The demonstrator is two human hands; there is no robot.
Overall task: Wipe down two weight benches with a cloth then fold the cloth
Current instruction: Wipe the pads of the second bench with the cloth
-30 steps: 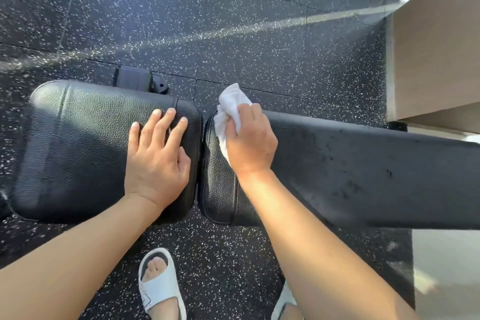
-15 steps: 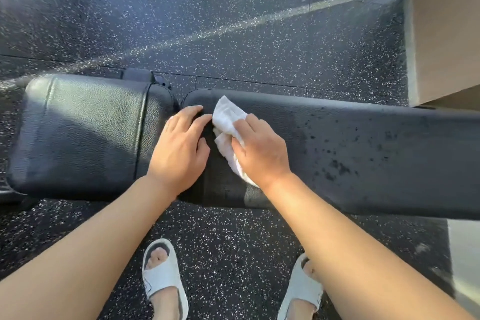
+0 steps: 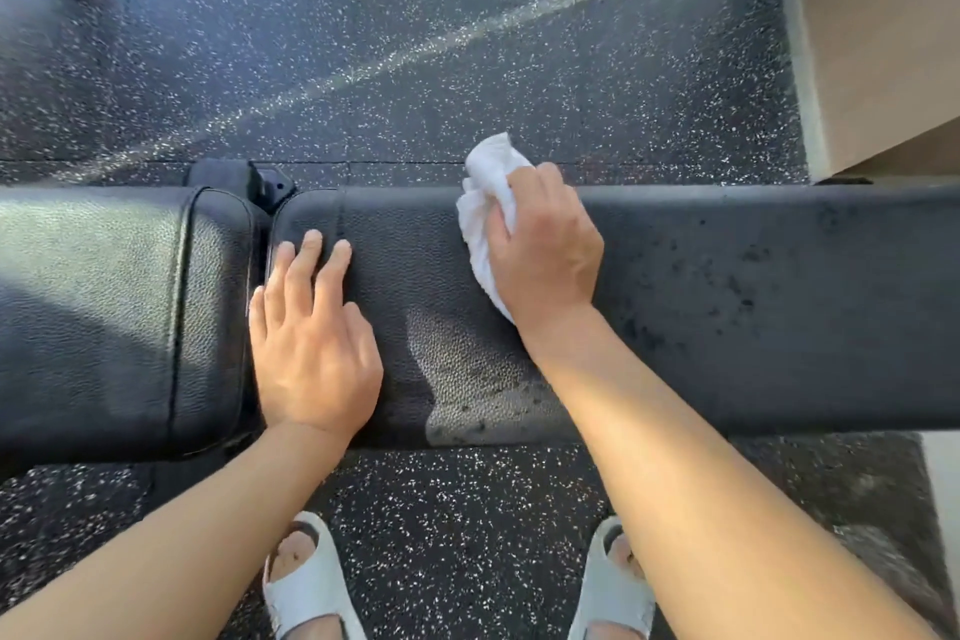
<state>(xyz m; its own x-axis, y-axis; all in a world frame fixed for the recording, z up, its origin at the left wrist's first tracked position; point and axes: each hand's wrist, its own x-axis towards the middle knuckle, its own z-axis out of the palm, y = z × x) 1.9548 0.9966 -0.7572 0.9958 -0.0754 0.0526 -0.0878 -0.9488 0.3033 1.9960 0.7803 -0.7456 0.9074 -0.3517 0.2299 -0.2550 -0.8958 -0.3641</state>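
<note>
Speckled rubber floor under black bench; right hand grips cloth, left hand flat.

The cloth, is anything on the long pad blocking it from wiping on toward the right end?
Nothing visible does. The right hand presses the cloth on the long pad; only dark specks lie rightward. The left hand rests behind it.

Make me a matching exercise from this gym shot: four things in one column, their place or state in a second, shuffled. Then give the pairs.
1. left hand
2. cloth
3. long pad
4. sandals

A. white, bunched, gripped by the right hand
B. on the speckled floor, worn
C. flat on the bench, fingers straight
D. black, dotted with dark spots

Pairs: 1-C, 2-A, 3-D, 4-B
</note>
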